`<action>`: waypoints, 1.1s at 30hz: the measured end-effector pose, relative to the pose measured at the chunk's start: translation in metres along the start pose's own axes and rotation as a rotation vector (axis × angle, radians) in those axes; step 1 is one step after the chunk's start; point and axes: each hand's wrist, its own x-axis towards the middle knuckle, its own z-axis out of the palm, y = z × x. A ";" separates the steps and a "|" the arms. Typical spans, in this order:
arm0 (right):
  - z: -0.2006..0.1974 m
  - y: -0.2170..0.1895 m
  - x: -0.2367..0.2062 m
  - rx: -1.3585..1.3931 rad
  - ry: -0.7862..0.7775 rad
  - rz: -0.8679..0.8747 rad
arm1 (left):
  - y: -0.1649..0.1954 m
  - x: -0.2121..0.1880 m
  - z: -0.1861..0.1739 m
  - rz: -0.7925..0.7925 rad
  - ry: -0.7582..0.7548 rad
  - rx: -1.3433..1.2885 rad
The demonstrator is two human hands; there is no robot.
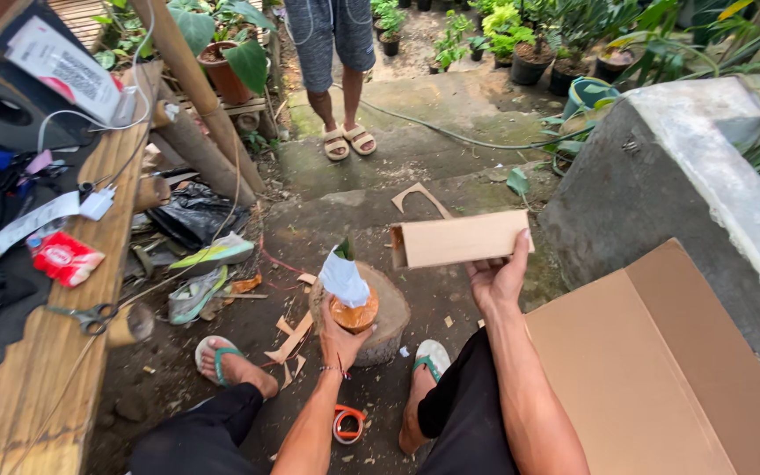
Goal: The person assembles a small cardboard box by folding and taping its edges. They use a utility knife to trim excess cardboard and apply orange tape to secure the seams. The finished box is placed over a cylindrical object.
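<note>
Gripping: left hand (342, 339) clenched around an orange-brown pot (354, 315) with a white paper-wrapped plant (343, 277), held over a round stump (387, 317).
Right hand: right hand (496, 280) grasps a folded cardboard sleeve (457, 238) from below, raised level above the ground, to the right of the pot and apart from it.
Ground: cardboard scraps (290, 339) beside the stump; orange tape roll (348, 423) between the person's sandalled feet.
Right side: large flat cardboard sheet (661, 378) against a concrete block (661, 176).
Left side: wooden desk (90, 264) carrying scissors (85, 316), a red packet (65, 258), cables.
Background: another person stands in sandals (347, 141) on the path, well apart; potted plants (529, 44) beyond.
</note>
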 end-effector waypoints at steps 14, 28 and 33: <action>0.048 0.024 -0.019 -0.015 -0.175 -0.062 | -0.065 0.015 0.017 0.072 -0.280 0.107; 0.084 -0.024 -0.138 -0.324 -0.505 -0.715 | 0.176 0.014 -0.198 0.158 -0.299 -0.358; 0.125 0.010 -0.178 -0.529 -0.579 -0.743 | 0.211 -0.027 -0.168 0.498 -0.241 -0.212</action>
